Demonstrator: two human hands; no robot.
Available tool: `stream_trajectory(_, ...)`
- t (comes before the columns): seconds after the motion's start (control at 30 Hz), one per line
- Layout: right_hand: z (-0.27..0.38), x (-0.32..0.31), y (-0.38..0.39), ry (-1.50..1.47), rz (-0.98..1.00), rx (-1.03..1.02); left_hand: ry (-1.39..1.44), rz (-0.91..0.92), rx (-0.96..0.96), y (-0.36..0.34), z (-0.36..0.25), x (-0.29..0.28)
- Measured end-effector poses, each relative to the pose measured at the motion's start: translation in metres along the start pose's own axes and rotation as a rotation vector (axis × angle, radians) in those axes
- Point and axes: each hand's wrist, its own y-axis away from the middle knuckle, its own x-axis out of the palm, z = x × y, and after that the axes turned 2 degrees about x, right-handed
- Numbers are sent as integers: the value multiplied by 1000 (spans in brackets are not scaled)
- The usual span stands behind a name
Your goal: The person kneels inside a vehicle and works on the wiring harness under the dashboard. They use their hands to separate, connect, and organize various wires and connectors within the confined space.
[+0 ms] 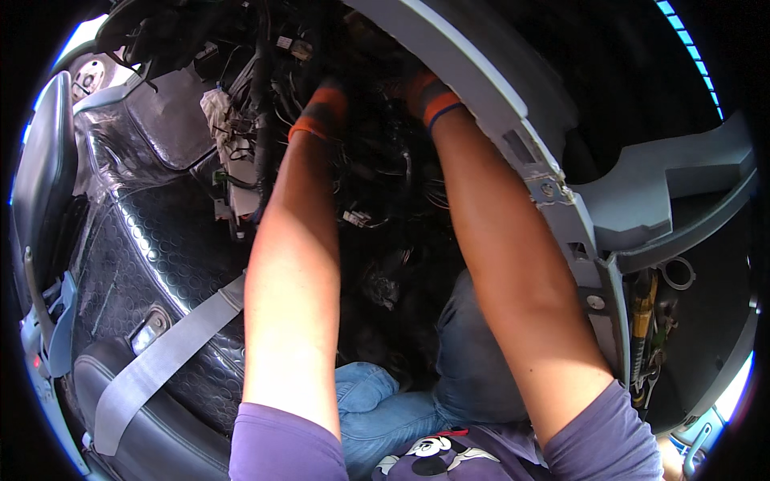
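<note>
Both my arms reach far forward into the dark, opened-up dashboard of a vehicle. My left hand [326, 106], in an orange and dark work glove, is among the wiring beside a thick black wire bundle [263, 104]. To its right, my right hand [433, 94], gloved alike, goes in close behind the curved grey trim panel [489, 84]. Deep shadow hides the fingers of both hands, so what they touch does not show. Loose wires with a small white connector [357, 218] hang below, between my forearms.
At left, a grey seat belt [164, 370] crosses above a black textured floor mat [180, 248]. A pale module with circuit boards [239, 172] hangs left of my left forearm. Hand tools [642, 329] lie in a recess at right, near a metal ring [678, 273].
</note>
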Motion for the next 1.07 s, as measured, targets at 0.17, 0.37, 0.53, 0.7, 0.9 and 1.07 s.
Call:
stream_trajectory(0.17, -74, -45, -7, 118, -26, 76, 450, -51, 9, -76, -138, -154)
stream_trajectory(0.37, -56, -29, -13, 69, 35, 29, 471, 64, -71, -60, -128, -182)
stream_trajectory(0.53, -44, -22, -9, 64, 35, 12, 253, 200, -25, -54, -107, -171)
stream_trajectory(0.7, -56, -22, 8, 116, -5, 60, 285, 166, -211, -64, -116, -164)
stream_trajectory(0.9, -21, -7, 28, 96, -20, 71, 106, 58, -371, -72, -53, -39)
stream_trajectory(1.07, -5, 1, 21, 29, -10, 49, 308, 287, -709, -55, -14, -10)
